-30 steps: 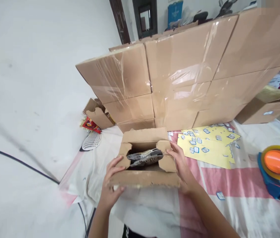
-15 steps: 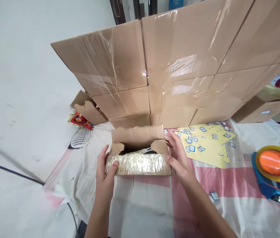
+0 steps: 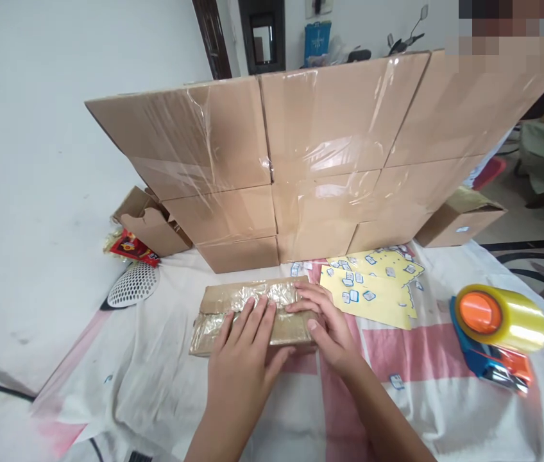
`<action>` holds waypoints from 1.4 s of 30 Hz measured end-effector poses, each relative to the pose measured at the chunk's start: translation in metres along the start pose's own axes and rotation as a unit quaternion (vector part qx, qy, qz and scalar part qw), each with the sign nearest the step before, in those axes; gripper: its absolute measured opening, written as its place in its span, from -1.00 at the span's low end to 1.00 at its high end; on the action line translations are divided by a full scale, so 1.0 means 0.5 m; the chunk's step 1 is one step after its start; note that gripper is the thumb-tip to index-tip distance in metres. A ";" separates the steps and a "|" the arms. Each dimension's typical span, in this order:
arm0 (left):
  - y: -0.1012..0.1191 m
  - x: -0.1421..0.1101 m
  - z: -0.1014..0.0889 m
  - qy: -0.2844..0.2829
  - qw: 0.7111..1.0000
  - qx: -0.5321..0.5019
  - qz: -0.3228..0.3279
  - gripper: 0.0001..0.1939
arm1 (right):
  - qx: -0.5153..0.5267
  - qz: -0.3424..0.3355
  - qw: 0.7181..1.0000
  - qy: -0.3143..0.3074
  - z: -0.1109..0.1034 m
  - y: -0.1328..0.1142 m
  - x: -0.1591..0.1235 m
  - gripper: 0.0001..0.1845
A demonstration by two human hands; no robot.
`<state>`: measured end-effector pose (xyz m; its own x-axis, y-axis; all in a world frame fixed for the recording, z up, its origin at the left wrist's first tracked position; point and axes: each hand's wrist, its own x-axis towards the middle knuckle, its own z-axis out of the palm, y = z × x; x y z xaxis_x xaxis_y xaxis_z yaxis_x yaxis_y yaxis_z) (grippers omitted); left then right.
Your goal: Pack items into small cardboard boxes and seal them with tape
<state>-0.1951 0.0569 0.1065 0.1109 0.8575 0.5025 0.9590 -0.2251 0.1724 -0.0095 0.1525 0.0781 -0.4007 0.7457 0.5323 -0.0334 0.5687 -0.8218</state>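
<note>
A small brown cardboard box [image 3: 233, 301] lies on the cloth in front of me with its flaps folded down; old clear tape shines on its top. My left hand [image 3: 246, 350] lies flat on the top, fingers stretched out and pressing the flaps. My right hand [image 3: 323, 321] rests at the box's right end, fingers spread over the corner and thumb against the side. What is inside the box is hidden.
A wall of taped cardboard cartons [image 3: 320, 147] stands just behind the box. Yellow sticker sheets [image 3: 373, 285] lie to the right, and a tape dispenser with an orange core [image 3: 496, 330] further right. An open small carton [image 3: 149, 221], a red packet [image 3: 132, 247] and a white mesh object [image 3: 132, 285] sit at left.
The box's flaps were open with a wrapped item showing inside; they have been folded shut. My left hand moved from the side onto the top, my right hand to the right end.
</note>
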 end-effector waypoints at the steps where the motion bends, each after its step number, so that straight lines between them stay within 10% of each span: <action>1: 0.000 0.006 0.006 -0.004 1.000 -0.006 -0.006 -0.18 | -0.016 -0.004 1.000 0.002 -0.004 0.000 -0.003 -0.59; 20: -0.012 -0.002 0.014 -0.007 0.999 -0.008 -0.033 -0.03 | -0.014 -0.004 0.992 0.121 0.035 0.026 -0.022 -0.50; 42: 0.005 0.001 -0.007 -0.035 0.997 0.000 -0.071 -0.51 | 0.008 0.012 0.992 0.126 0.035 0.005 -0.032 -0.56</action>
<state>-0.1935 0.0550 0.1100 -0.0084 0.9106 0.4132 0.9662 -0.0991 0.2381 -0.0190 0.1360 0.0638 -0.1594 0.8236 0.5442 -0.0421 0.5451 -0.8373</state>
